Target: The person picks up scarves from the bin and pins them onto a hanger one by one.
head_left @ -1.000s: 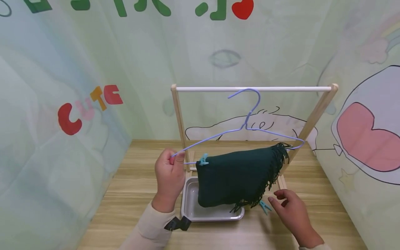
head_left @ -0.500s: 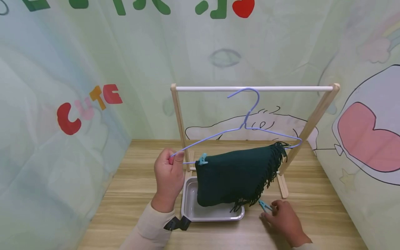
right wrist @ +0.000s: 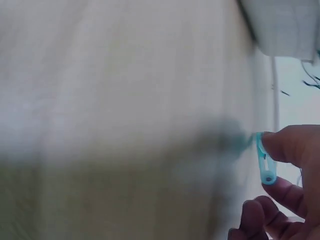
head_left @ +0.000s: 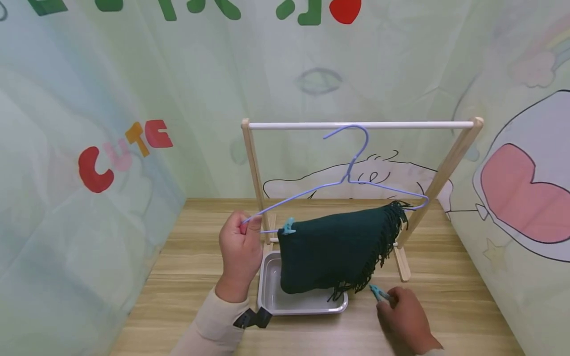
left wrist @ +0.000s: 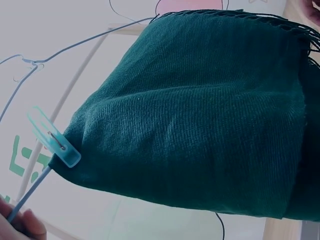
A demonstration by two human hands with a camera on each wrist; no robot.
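My left hand grips the left corner of a lilac wire hanger. Over the hanger's lower bar hangs a folded dark green scarf with fringe at its right end. A light blue clothespin clips the scarf's left top corner to the bar. Low at the right, my right hand holds a second light blue clothespin between thumb and finger, close to the tabletop. In the right wrist view the other fingers are curled below it.
Behind the scarf stands a wooden rack with a white rail; the hanger's hook is level with this rail, though I cannot tell whether they touch. A grey metal tray lies beneath the scarf on the wooden table. Printed curtains enclose the back and sides.
My right hand has moved down and left to the loose clothespin on the table and taken hold of it. The left hand, hanger and scarf have stayed nearly still.
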